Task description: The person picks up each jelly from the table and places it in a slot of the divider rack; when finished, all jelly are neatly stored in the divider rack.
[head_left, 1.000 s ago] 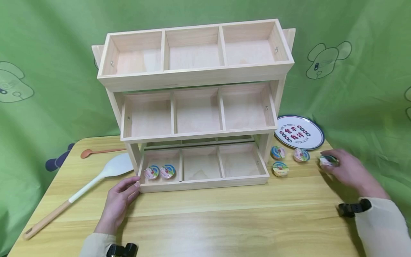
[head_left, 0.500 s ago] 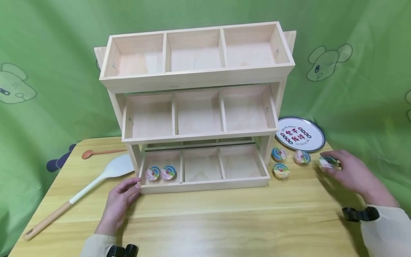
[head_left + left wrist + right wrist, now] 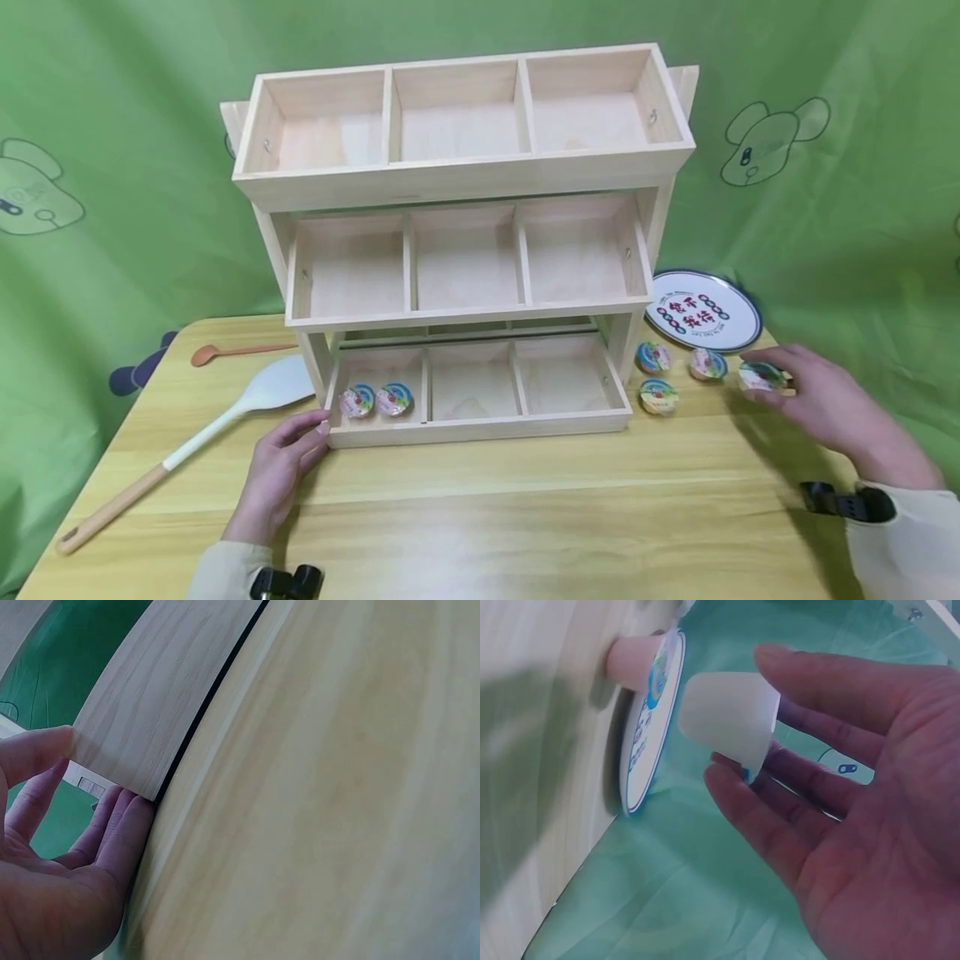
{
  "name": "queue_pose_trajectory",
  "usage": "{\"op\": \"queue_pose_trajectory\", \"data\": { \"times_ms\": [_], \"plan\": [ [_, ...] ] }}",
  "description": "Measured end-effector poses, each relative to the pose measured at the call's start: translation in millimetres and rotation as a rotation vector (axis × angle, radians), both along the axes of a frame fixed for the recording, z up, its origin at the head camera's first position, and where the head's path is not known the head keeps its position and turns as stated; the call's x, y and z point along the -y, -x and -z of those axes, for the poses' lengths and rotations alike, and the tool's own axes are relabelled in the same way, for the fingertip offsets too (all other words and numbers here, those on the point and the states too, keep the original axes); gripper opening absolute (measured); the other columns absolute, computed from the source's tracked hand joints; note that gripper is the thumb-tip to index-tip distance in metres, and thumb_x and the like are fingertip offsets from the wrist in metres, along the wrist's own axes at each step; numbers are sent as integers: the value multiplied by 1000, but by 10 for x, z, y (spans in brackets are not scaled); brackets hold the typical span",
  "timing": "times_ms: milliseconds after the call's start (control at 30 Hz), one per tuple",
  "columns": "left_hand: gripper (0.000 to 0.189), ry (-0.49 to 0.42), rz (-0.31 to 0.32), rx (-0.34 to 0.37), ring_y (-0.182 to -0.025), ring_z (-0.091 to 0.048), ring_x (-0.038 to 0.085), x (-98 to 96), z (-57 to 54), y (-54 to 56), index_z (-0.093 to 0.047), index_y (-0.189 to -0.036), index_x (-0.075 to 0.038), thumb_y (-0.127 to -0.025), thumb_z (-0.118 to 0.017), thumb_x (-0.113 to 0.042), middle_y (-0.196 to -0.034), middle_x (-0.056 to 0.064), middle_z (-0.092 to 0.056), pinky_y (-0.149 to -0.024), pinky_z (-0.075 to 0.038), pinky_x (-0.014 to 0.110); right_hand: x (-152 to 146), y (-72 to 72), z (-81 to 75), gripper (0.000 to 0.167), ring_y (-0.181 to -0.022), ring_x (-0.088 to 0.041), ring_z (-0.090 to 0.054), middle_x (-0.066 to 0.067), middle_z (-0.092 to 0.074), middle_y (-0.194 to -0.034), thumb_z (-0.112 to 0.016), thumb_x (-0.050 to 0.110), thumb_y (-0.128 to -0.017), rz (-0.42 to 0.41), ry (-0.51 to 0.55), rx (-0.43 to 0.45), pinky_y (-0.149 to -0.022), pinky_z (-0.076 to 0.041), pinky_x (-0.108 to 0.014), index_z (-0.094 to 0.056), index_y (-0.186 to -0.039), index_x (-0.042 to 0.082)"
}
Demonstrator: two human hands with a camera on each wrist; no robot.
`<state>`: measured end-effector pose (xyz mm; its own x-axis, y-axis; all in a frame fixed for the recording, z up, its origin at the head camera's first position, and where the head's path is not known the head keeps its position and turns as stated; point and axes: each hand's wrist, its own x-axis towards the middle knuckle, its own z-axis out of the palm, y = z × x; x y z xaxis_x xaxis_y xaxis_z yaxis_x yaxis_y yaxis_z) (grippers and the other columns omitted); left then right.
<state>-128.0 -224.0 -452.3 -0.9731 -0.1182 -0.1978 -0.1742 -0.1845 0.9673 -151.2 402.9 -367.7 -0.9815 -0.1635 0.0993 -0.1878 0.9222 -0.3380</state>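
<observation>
My right hand [image 3: 828, 408] holds a small jelly cup [image 3: 761, 377] between thumb and fingertips, just right of the other cups. In the right wrist view this jelly cup [image 3: 727, 712] has a whitish body and shows apart from the table. My left hand [image 3: 281, 467] grips the front left corner of the bottom tray [image 3: 480, 430] of a three-tier wooden rack; in the left wrist view, the thumb [image 3: 45, 750] is at the corner's upper edge and fingers lie against the end. Two jelly cups [image 3: 393, 399] sit in that tray's left compartment.
Three more jelly cups [image 3: 658, 397] stand right of the rack, before a white plate [image 3: 738, 321] with a blue rim. On the left lie a white spatula [image 3: 273, 385] with a wooden handle and an orange-brown spoon [image 3: 204, 356]. The rack's upper tiers [image 3: 465, 177] overhang the bottom tray.
My right wrist has shifted slightly right and toward me, with the jelly cup still held in nearly the same place. The left hand stays at the tray corner.
</observation>
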Motion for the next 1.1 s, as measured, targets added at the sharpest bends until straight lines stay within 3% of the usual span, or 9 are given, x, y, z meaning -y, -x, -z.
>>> {"op": "queue_pose_trajectory", "data": {
  "times_ms": [433, 633, 867, 1100],
  "plan": [
    [19, -20, -6, -1, -104, -62, 18, -11, -29, 2, -71, -108, -8, -92, -65, 1, -120, 10, -53, -96, -52, 32, 245, -74, -125, 53, -102, -53, -52, -33, -54, -117, -76, 20, -87, -48, -15, -7, -79, -45, -69, -55, -129, -4],
    [21, -23, -1, -2, -104, -62, 16, -23, -44, -2, -69, -112, -4, -92, -65, 1, -119, 10, -53, -97, -52, 32, 345, -98, -150, 51, -97, -48, -56, -30, -54, -116, -76, 22, -87, -64, -22, 1, -75, -49, -64, -58, -127, -2],
    [21, -16, 0, -6, -105, -62, 17, -21, -28, -2, -70, -111, -5, -92, -66, 0, -119, 9, -53, -97, -52, 32, 453, -126, -148, 48, -107, -50, -52, -27, -51, -126, -77, 19, -86, -110, -5, -28, -82, -45, -67, -60, -126, 1],
    [26, 2, 7, -9, -106, -62, 18, -1, -8, -8, -65, -118, 3, -92, -66, -1, -121, 11, -53, -97, -52, 32, 578, -160, -175, 47, -106, -50, -54, -25, -53, -123, -79, 16, -82, -139, -28, -67, -84, -46, -66, -61, -122, 1]
  ]
}}
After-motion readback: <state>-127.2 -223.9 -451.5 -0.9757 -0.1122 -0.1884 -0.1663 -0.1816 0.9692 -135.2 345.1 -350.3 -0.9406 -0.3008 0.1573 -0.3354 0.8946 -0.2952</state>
